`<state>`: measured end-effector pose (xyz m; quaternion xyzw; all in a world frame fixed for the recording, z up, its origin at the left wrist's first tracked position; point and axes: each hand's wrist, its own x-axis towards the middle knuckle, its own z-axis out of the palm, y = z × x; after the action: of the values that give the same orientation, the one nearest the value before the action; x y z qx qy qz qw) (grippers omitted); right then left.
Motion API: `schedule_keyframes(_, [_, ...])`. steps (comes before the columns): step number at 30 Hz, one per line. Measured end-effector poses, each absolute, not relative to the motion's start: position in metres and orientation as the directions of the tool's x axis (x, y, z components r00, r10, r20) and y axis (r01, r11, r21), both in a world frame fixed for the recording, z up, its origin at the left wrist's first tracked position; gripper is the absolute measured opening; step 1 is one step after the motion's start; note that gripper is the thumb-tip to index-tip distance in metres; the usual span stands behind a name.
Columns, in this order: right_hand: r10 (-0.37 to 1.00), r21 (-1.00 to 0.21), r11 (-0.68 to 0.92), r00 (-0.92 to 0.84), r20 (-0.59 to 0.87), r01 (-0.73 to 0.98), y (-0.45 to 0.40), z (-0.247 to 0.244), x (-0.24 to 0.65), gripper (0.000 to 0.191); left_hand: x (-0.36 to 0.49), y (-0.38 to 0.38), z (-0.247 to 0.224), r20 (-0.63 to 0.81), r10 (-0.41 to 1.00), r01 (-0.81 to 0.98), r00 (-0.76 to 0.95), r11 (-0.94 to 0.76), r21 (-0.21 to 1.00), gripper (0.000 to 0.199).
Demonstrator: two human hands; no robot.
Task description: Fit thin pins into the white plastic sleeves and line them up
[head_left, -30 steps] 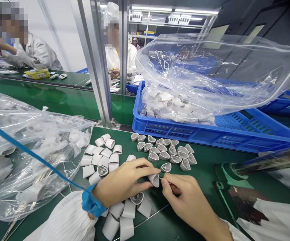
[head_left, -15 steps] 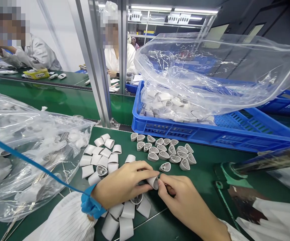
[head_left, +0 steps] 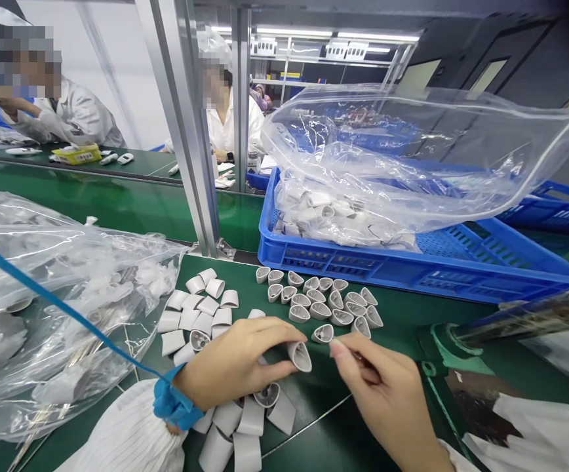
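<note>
My left hand (head_left: 245, 357), with a blue band at its wrist, holds a white hollow part (head_left: 299, 356) between thumb and fingers, its open end facing right. To the right, apart from that part, is my right hand (head_left: 380, 380); its thumb and index finger are pinched together, and whatever they hold is too small or hidden to make out. Several similar parts (head_left: 318, 310) stand open end up beyond the hands. Other white parts (head_left: 208, 305) lie on their sides at the left, and more (head_left: 252, 416) lie below my left hand.
A blue crate (head_left: 333, 261) holds a plastic bag (head_left: 343, 210) of parts. Another plastic bag (head_left: 68, 288) covers the left side. A metal post (head_left: 181, 124) rises behind the bench. At right is a green metal fixture (head_left: 454, 347). Two people in white sit across.
My right hand has pulled away from the white part, to the right. My left hand still holds that part, its open end now more in view. The camera view has tilted slightly.
</note>
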<state>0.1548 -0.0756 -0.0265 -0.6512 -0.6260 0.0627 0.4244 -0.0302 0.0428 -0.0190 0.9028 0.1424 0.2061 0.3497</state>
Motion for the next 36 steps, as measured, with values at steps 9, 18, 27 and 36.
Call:
schedule_keyframes(9, [0.987,-0.576,-0.064,0.136,0.083,0.815,-0.064,-0.032,0.183,0.020,-0.042,0.085,-0.013,0.227,0.748,0.636,0.624,-0.654,0.410,0.021])
schedule_keyframes(18, [0.982,-0.468,-0.055,0.132,0.134,0.882,-0.056,-0.059,0.185,0.014,-0.018,0.082,-0.028,0.146,0.796,0.704,0.587,-0.591,0.394,0.020])
schedule_keyframes(27, [0.961,-0.486,-0.006,0.139,0.238,0.874,-0.051,-0.071,0.184,0.022,-0.020,0.084,-0.027,0.132,0.804,0.685,0.579,-0.568,0.456,0.038])
schedule_keyframes(36, [0.969,-0.577,-0.040,0.173,0.177,0.816,-0.048,-0.083,0.189,0.023,-0.039,0.074,-0.008,0.046,0.764,0.667,0.643,-0.589,0.457,0.026])
